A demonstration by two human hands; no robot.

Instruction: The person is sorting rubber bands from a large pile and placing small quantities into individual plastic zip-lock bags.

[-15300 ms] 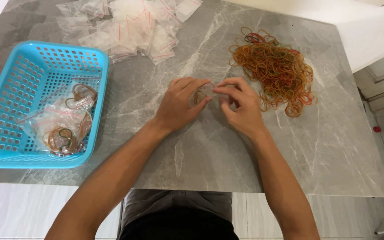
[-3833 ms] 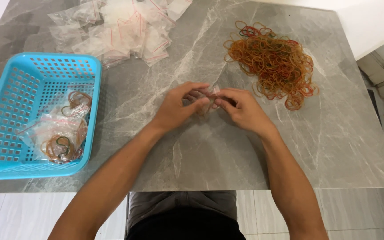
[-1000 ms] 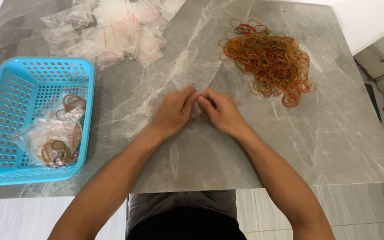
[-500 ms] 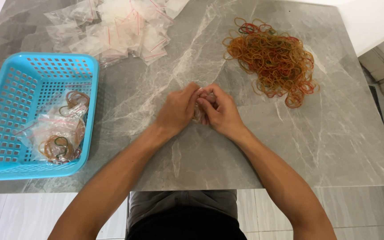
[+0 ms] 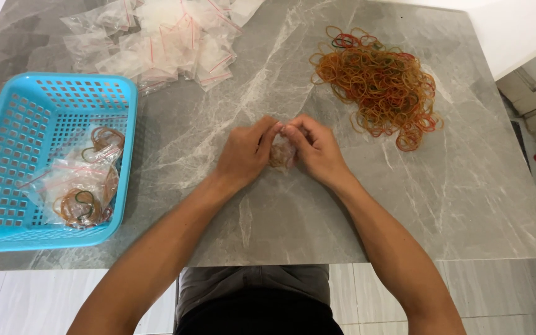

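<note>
Between the fingers of left hand (image 5: 246, 152) and right hand (image 5: 317, 149), a small clear bag (image 5: 281, 152) of rubber bands is pinched; sealing seems underway, needing a firm press along its top.

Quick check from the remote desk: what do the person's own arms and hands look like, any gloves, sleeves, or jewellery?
Both forearms are bare, with no sleeve in view. The left hand and right hand wear no gloves, and no rings, watch or bands show. Below, a grey garment covers the lap.
</note>
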